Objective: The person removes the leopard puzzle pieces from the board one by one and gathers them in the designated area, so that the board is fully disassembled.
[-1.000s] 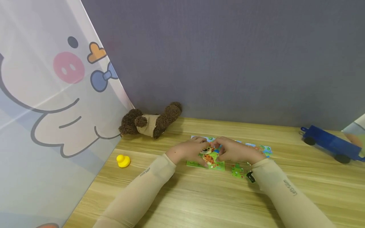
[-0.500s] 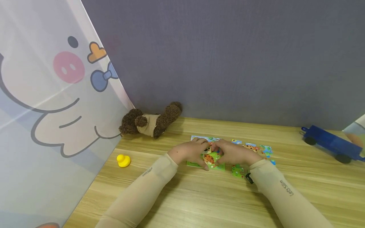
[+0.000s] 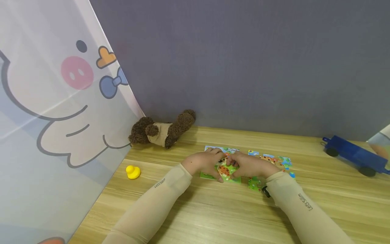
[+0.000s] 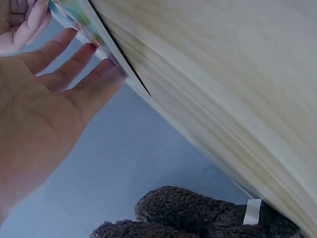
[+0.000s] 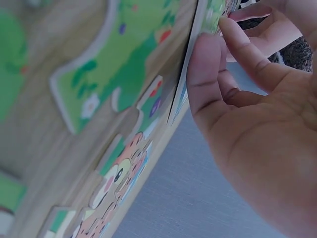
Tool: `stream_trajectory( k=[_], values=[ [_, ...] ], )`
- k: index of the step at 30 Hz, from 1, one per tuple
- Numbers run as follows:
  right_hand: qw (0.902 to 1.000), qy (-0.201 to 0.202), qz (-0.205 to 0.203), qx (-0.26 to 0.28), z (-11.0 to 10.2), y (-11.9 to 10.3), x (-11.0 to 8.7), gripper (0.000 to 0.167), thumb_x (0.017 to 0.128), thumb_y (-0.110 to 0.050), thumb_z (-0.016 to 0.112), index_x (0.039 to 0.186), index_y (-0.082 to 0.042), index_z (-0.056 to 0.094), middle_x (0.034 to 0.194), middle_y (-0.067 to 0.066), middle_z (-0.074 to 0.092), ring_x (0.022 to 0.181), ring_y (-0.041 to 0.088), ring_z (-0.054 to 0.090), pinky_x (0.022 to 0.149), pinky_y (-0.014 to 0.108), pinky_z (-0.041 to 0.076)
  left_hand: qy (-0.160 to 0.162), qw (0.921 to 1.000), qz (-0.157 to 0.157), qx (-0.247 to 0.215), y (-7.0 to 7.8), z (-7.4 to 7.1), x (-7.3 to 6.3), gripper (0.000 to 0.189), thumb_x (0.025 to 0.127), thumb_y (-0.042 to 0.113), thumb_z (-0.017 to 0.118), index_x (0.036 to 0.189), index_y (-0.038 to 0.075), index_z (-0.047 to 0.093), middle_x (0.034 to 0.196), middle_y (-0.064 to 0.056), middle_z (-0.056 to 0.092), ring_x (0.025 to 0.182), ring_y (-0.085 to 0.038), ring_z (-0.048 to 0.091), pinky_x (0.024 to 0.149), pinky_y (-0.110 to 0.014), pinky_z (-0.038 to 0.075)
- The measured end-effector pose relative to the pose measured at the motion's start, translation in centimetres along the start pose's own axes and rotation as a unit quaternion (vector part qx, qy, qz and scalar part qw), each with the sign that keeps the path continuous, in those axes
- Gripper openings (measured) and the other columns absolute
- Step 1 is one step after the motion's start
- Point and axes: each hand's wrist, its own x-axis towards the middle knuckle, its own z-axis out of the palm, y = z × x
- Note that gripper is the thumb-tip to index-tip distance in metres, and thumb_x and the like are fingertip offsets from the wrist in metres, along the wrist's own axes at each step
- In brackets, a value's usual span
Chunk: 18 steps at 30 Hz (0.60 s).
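Observation:
A jigsaw puzzle board (image 3: pixel 209 176) with a spotted animal picture lies on the table, between and under both hands. The left hand (image 3: pixel 203 163) rests over its left side; in the left wrist view its straight fingers (image 4: pixel 99 74) reach onto the board's face near the edge. From the right, the right hand (image 3: pixel 251 165) touches the board with thumb and index finger, set apart, while its other fingers (image 5: pixel 235 94) bend inward. Loose green puzzle pieces (image 3: pixel 254 183) lie beside the right wrist. Spotted animal pieces (image 3: pixel 269 158) show behind that hand, partly hidden.
A brown teddy bear (image 3: pixel 159 132) lies against the back wall at left. Nearer stands a yellow rubber duck (image 3: pixel 133 172). A blue toy wagon (image 3: pixel 354 154) sits at the far right. Grey panel (image 3: pixel 243 67) closes off the table's rear edge.
The right hand has lowered slightly toward the person, uncovering more pieces behind it. The left hand has shifted slightly to the right. Both stay at the puzzle board.

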Motion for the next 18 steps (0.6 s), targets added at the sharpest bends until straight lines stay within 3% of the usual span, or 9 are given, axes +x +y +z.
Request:
stream_trajectory(
  k=[11,18],
  values=[
    [1.0000,-0.002,0.005,-0.004,0.05,-0.15,0.06,0.035,0.088,-0.014,0.085,0.117,-0.014,0.066,0.116,0.008,0.057,0.106,0.022,0.054,0.095,0.040,0.050,-0.001,1.0000,-0.004,-0.001,0.03,0.08,0.11,0.098,0.087,0.061,0.083,0.164,0.020,0.039,0.164,0.005,0.041,0.158,-0.022,0.035,0.122,-0.039,0.049],
    [0.9996,0.002,-0.013,-0.023,0.13,0.07,0.14,0.030,0.087,-0.015,0.085,0.112,-0.016,0.067,0.111,0.007,0.055,0.100,0.023,0.049,0.086,0.036,0.047,0.003,1.0000,-0.001,-0.001,-0.02,0.05,0.18,0.098,0.087,0.060,0.084,0.164,0.020,0.039,0.167,0.004,0.040,0.160,-0.023,0.034,0.123,-0.041,0.048]
  ],
)
